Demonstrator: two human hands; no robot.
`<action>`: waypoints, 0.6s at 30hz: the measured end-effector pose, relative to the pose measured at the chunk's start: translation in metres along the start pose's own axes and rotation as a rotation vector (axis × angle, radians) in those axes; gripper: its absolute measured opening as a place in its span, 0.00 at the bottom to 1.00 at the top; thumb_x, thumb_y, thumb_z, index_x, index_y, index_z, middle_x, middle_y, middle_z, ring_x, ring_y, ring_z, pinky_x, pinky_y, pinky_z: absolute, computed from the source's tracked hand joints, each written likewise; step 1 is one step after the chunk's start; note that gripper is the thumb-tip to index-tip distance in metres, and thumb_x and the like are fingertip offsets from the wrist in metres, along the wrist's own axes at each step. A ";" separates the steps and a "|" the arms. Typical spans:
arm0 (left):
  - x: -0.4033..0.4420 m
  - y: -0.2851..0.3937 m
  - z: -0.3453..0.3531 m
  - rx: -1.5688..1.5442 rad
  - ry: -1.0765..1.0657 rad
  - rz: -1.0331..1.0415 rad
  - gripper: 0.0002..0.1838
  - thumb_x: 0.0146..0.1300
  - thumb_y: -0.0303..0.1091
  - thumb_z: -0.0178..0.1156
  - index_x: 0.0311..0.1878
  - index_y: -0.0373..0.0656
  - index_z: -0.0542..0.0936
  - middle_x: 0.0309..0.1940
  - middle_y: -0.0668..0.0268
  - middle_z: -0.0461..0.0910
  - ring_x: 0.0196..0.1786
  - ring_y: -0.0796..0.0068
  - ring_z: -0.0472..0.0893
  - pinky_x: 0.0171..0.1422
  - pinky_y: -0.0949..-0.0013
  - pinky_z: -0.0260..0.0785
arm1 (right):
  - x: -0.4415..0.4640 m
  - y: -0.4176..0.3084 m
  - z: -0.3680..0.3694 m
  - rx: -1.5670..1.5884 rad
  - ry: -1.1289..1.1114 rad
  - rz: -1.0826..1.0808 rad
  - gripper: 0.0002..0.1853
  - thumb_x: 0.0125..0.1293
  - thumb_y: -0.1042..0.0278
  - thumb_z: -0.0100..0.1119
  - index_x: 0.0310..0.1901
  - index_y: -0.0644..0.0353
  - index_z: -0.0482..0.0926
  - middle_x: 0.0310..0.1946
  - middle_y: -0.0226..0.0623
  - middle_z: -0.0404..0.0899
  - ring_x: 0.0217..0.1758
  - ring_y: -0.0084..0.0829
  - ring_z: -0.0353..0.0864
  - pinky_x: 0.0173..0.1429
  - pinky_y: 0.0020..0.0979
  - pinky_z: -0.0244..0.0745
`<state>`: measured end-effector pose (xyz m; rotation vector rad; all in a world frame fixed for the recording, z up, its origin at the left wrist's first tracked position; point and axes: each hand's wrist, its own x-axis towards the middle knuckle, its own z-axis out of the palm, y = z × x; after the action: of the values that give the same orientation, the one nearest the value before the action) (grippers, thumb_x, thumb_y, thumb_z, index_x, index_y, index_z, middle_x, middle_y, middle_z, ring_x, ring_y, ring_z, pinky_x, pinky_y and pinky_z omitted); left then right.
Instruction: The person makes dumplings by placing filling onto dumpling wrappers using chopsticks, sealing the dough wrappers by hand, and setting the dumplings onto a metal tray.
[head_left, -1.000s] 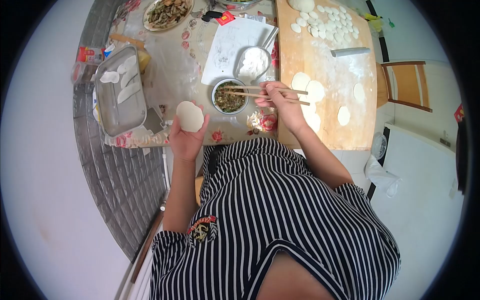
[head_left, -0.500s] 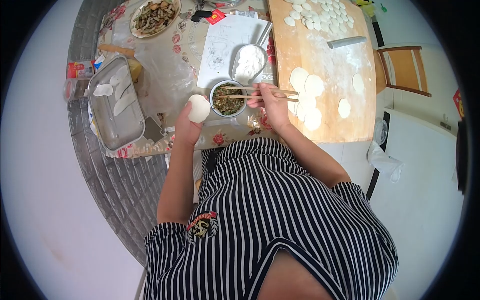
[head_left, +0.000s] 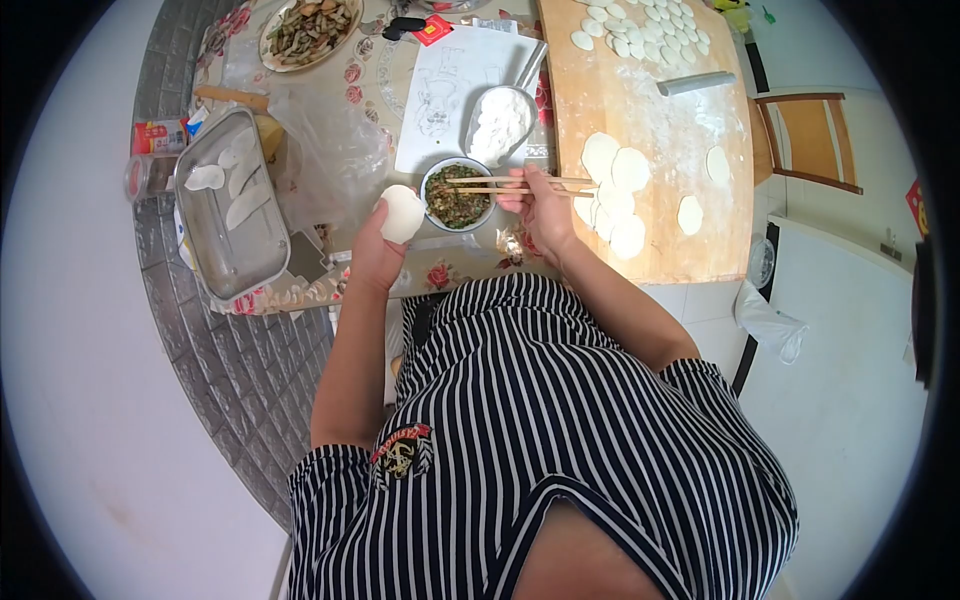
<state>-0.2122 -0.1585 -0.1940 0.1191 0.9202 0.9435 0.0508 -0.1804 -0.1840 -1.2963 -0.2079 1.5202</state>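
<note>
Two thin wooden chopsticks point(head_left: 500, 190), gripped by the right hand point(head_left: 540, 208), reach to chopped green filling point(head_left: 457, 207) left of it; the left hand point(head_left: 376, 252) grasps round, flat dough point(head_left: 403, 214).

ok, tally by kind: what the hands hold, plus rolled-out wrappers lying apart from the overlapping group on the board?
Chopsticks, in the right hand: 2
Dough wrapper, in the left hand: 1
Lone wrappers on the wooden board: 2
Total: 5
</note>
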 end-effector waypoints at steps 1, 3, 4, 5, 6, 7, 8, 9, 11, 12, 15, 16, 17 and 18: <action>0.000 0.000 0.001 0.017 0.014 0.005 0.20 0.76 0.39 0.46 0.61 0.33 0.71 0.56 0.56 0.78 0.57 0.65 0.79 0.62 0.64 0.73 | 0.001 0.001 -0.001 0.000 0.000 -0.001 0.17 0.76 0.60 0.47 0.46 0.69 0.76 0.35 0.42 0.80 0.32 0.33 0.84 0.41 0.29 0.84; -0.001 0.000 0.002 0.010 0.021 0.000 0.20 0.76 0.38 0.46 0.61 0.33 0.71 0.56 0.56 0.78 0.57 0.64 0.79 0.63 0.64 0.73 | 0.000 0.002 -0.002 0.004 -0.017 0.036 0.17 0.76 0.58 0.47 0.48 0.67 0.76 0.34 0.40 0.80 0.36 0.34 0.83 0.44 0.28 0.82; -0.001 0.000 0.002 0.003 0.028 -0.002 0.19 0.76 0.38 0.46 0.61 0.34 0.71 0.56 0.56 0.78 0.57 0.64 0.79 0.63 0.63 0.73 | 0.001 0.002 -0.003 0.005 -0.017 0.036 0.17 0.76 0.58 0.47 0.48 0.67 0.76 0.34 0.40 0.80 0.36 0.34 0.83 0.44 0.28 0.82; -0.002 0.001 0.002 0.004 0.028 -0.002 0.19 0.76 0.38 0.46 0.61 0.34 0.71 0.56 0.56 0.78 0.57 0.64 0.79 0.63 0.63 0.73 | 0.001 0.003 -0.004 0.026 -0.008 0.049 0.17 0.76 0.59 0.47 0.47 0.68 0.76 0.34 0.41 0.80 0.34 0.33 0.84 0.43 0.28 0.83; -0.001 0.000 0.002 -0.009 0.069 0.016 0.19 0.75 0.38 0.47 0.61 0.33 0.71 0.56 0.56 0.78 0.58 0.64 0.79 0.63 0.63 0.72 | 0.001 0.002 -0.006 0.048 0.002 0.061 0.17 0.76 0.59 0.47 0.46 0.68 0.76 0.34 0.41 0.80 0.33 0.33 0.84 0.41 0.29 0.84; -0.001 0.000 0.001 -0.023 0.110 0.035 0.19 0.75 0.37 0.47 0.61 0.33 0.70 0.56 0.56 0.78 0.58 0.64 0.79 0.64 0.63 0.72 | -0.001 0.000 -0.008 0.049 0.001 0.061 0.17 0.76 0.59 0.47 0.46 0.68 0.76 0.34 0.41 0.80 0.33 0.33 0.84 0.41 0.29 0.84; -0.002 0.001 0.000 -0.022 0.109 0.035 0.19 0.75 0.37 0.47 0.61 0.33 0.70 0.56 0.56 0.78 0.58 0.64 0.79 0.64 0.63 0.72 | -0.003 -0.004 -0.013 0.057 -0.008 0.053 0.17 0.76 0.59 0.47 0.46 0.68 0.76 0.34 0.41 0.80 0.33 0.33 0.85 0.41 0.28 0.84; -0.004 0.002 0.001 -0.024 0.129 0.086 0.20 0.75 0.37 0.47 0.61 0.32 0.70 0.57 0.55 0.78 0.58 0.63 0.79 0.65 0.62 0.71 | -0.007 -0.009 -0.015 0.064 -0.017 0.044 0.17 0.76 0.59 0.47 0.47 0.68 0.76 0.34 0.41 0.80 0.33 0.32 0.85 0.40 0.27 0.84; -0.008 0.002 0.006 -0.027 0.144 0.136 0.20 0.75 0.36 0.48 0.62 0.31 0.69 0.57 0.55 0.77 0.59 0.62 0.78 0.67 0.61 0.70 | -0.016 -0.020 -0.018 0.072 -0.025 0.017 0.18 0.76 0.59 0.47 0.47 0.68 0.76 0.34 0.41 0.80 0.33 0.32 0.85 0.39 0.26 0.84; -0.011 0.004 0.011 -0.023 0.086 0.150 0.20 0.75 0.36 0.47 0.62 0.30 0.68 0.58 0.53 0.76 0.60 0.61 0.77 0.68 0.61 0.69 | -0.022 -0.026 -0.016 0.081 -0.033 -0.008 0.18 0.76 0.59 0.47 0.47 0.68 0.76 0.34 0.41 0.80 0.32 0.31 0.85 0.39 0.25 0.84; -0.021 0.006 0.034 -0.049 -0.017 0.126 0.22 0.76 0.37 0.44 0.63 0.29 0.67 0.60 0.50 0.74 0.63 0.58 0.75 0.71 0.58 0.66 | -0.042 -0.043 -0.007 0.097 -0.073 -0.030 0.18 0.76 0.58 0.47 0.47 0.69 0.76 0.32 0.41 0.80 0.30 0.31 0.85 0.37 0.25 0.84; -0.024 0.004 0.045 -0.077 -0.061 0.087 0.23 0.77 0.38 0.43 0.64 0.28 0.66 0.61 0.49 0.73 0.65 0.57 0.73 0.73 0.56 0.64 | -0.051 -0.050 -0.001 0.098 -0.074 -0.033 0.18 0.76 0.58 0.47 0.47 0.69 0.76 0.32 0.41 0.80 0.30 0.31 0.85 0.37 0.25 0.84; -0.027 0.002 0.056 -0.076 -0.066 0.087 0.23 0.77 0.38 0.43 0.64 0.28 0.66 0.61 0.49 0.73 0.65 0.57 0.73 0.73 0.56 0.64 | -0.061 -0.056 0.007 0.093 -0.094 -0.036 0.18 0.77 0.58 0.47 0.47 0.69 0.76 0.31 0.41 0.80 0.29 0.31 0.84 0.36 0.26 0.84; -0.031 -0.001 0.066 -0.172 -0.117 0.022 0.23 0.77 0.38 0.41 0.65 0.28 0.65 0.62 0.48 0.71 0.66 0.56 0.71 0.73 0.55 0.62 | -0.066 -0.058 0.011 0.087 -0.113 -0.039 0.18 0.77 0.58 0.46 0.47 0.69 0.76 0.31 0.40 0.80 0.28 0.31 0.84 0.36 0.26 0.84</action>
<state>-0.1720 -0.1632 -0.1335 0.0378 0.7281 1.0210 0.0649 -0.2028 -0.0996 -1.1335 -0.2358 1.5532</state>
